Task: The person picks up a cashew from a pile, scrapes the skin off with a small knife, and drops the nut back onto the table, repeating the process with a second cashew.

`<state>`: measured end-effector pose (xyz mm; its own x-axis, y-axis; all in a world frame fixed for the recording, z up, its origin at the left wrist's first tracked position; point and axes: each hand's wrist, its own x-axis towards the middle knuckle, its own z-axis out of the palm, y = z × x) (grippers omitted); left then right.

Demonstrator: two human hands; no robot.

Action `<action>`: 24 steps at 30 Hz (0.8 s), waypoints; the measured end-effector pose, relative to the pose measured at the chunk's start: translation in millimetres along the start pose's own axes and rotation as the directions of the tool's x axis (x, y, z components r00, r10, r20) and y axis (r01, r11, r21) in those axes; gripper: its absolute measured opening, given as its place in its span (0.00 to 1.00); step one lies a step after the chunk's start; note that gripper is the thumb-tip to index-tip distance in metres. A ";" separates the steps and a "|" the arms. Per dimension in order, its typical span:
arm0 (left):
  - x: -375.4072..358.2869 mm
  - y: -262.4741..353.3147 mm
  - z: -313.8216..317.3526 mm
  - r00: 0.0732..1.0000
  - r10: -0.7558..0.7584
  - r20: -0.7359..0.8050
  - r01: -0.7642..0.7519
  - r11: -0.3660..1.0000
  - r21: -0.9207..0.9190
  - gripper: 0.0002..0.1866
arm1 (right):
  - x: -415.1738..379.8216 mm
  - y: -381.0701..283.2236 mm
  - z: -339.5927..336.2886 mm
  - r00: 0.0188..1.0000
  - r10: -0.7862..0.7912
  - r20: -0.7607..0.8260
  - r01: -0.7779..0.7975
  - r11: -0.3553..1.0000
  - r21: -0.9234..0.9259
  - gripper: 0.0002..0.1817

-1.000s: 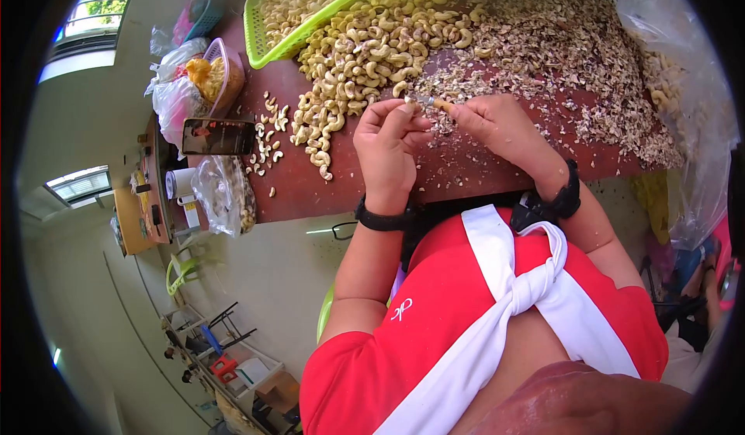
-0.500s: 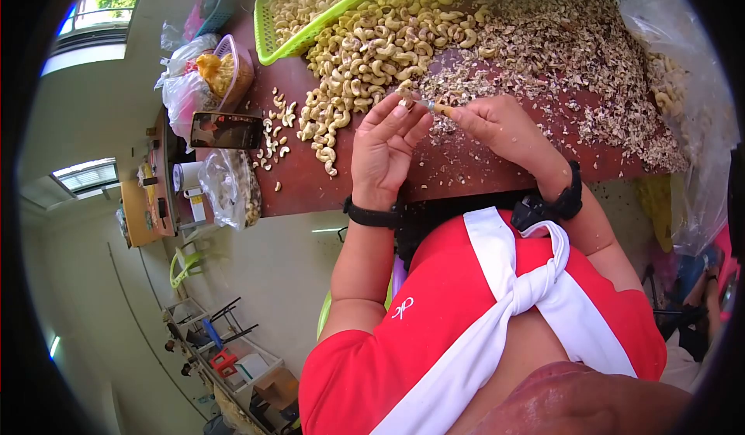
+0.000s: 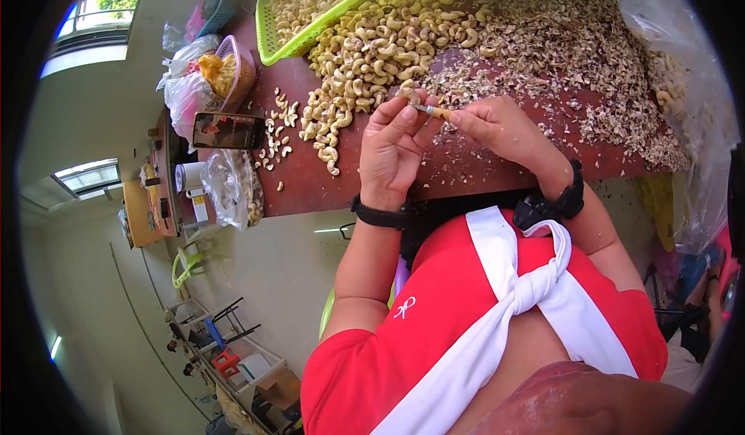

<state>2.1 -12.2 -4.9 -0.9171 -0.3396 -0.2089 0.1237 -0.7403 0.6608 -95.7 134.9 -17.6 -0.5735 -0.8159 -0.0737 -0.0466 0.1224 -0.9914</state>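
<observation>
Near upper centre of frame, left hand [image 3: 390, 146] pinched a cashew [image 3: 408, 92], probably light, brittle, best held by its sides; right hand [image 3: 500, 128] gripped a small knife [image 3: 439, 113].

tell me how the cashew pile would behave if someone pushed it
The cashew pile would probably spread apart rather than move as one, since its pieces lie loose and overlap. The pieces would likely skid or rock more than roll, given their curved shape. Pushed toward the green basket, some might bunch up against its raised side.
</observation>
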 end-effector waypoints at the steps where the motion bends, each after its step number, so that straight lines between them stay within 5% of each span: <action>1: -0.3 0.2 -0.1 1.000 0.001 0.000 -0.001 1.000 0.001 0.09 | 0.5 0.9 0.4 1.000 -0.002 0.000 0.002 1.000 0.000 0.23; 6: -3.0 -1.1 4.4 0.998 0.054 -0.041 -0.052 0.997 0.049 0.09 | 2.6 5.6 1.0 0.992 -0.109 -0.072 0.100 0.989 -0.111 0.24; 24: -4.4 -4.6 13.6 0.989 0.114 -0.094 -0.103 0.988 0.116 0.08 | 1.7 2.4 0.7 0.994 -0.090 -0.063 0.081 0.988 -0.128 0.23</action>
<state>0.5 0.5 2.8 -0.8571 -0.4752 -0.1988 0.1732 -0.6292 0.7577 -96.2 133.4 -20.2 -0.6176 -0.7862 0.0224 -0.1974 0.1273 -0.9720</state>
